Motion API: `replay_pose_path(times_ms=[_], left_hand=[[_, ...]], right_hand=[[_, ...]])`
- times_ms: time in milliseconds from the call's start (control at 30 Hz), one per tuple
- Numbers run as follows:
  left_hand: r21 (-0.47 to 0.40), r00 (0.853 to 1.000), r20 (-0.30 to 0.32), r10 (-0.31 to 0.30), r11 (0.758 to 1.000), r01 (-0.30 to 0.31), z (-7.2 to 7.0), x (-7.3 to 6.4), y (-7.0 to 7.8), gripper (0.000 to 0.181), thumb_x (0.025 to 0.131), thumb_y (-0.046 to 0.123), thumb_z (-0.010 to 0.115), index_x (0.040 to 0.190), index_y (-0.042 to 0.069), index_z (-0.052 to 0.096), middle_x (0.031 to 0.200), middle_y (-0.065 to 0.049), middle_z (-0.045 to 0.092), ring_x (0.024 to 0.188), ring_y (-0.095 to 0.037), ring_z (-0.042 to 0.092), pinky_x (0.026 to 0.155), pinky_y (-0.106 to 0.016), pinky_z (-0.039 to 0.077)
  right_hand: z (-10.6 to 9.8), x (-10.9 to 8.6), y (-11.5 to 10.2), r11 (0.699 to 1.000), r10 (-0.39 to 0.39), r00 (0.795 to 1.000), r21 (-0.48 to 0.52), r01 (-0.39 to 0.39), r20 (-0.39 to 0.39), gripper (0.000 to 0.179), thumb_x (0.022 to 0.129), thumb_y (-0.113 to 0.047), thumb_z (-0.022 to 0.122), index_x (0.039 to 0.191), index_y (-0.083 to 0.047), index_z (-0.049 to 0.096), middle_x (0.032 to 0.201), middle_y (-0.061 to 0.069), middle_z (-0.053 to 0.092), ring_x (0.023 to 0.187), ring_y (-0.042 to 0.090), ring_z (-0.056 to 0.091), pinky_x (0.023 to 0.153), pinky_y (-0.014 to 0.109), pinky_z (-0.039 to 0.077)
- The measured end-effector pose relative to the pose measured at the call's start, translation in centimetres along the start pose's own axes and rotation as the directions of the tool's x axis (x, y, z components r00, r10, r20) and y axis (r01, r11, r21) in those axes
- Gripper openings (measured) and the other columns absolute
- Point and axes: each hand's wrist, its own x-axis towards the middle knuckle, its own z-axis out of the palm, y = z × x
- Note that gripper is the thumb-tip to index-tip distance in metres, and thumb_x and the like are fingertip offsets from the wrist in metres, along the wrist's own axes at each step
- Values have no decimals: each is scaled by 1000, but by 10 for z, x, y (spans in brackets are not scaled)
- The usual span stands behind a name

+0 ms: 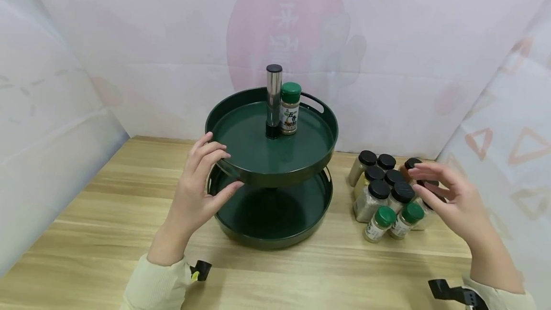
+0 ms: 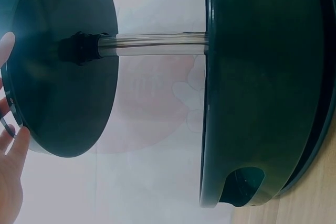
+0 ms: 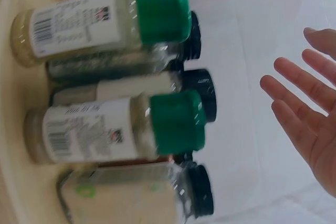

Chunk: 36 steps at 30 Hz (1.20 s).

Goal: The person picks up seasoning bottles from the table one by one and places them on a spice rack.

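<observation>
A dark green two-tier round tray stand with an upper tray (image 1: 245, 157) and a lower tray (image 1: 275, 242) stands on the table. My left hand (image 1: 200, 181) holds the upper tray at its left rim, fingers over the edge and thumb (image 2: 20, 142) low against the outside. On that tray, beside the metal post (image 1: 273, 94), stands a green-capped spice bottle (image 1: 290, 114). My right hand (image 1: 452, 200) is above the right side of a group of spice jars, its fingers loosely bent around nothing; the right wrist view shows the hand (image 3: 310, 124) apart from them.
Several black-capped jars (image 1: 371, 204) stand packed together at the right, with two green-capped bottles (image 1: 379, 224) in front. A printed cloth (image 1: 172, 61) hangs behind the wooden table (image 1: 86, 224), and more cloth (image 1: 512, 157) borders the right side.
</observation>
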Motion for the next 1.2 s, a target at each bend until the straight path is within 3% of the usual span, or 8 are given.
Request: replay_pose_path(times_ms=[233,500,1033,1200], left_hand=[[3,1000,3,-3,1000,3,0,1,1,56,93,45,66,113,-7,60,121,-22,60,133,-52,41,124,-40,29],[11,1000,7,-17,1000,17,0,0,1,57,93,47,65,113,-6,60,122,-21,60,134,-50,41,124,-39,29],[12,1000,7,-18,1000,18,0,-1,0,57,93,47,65,114,-5,60,123,-21,60,135,-49,41,124,-38,29],[11,1000,10,-17,1000,17,0,-1,-1,57,93,47,65,115,-5,60,124,-21,59,135,-49,40,124,-38,29]], right_hand=[[-5,-21,13,999,45,998,10,-45,-41,43,80,24,64,120,9,60,106,-16,69,100,-3,65,84,8,53],[-11,-38,21,995,89,996,-35,-89,-8,43,80,22,67,120,8,60,104,-17,69,98,-4,66,84,9,54],[-5,-50,38,996,85,993,10,-86,79,46,77,23,68,120,9,58,106,-6,68,100,-4,65,84,10,54],[-2,-51,39,994,109,988,2,-110,110,44,79,18,70,121,7,59,112,-12,67,102,-7,62,86,7,52]])
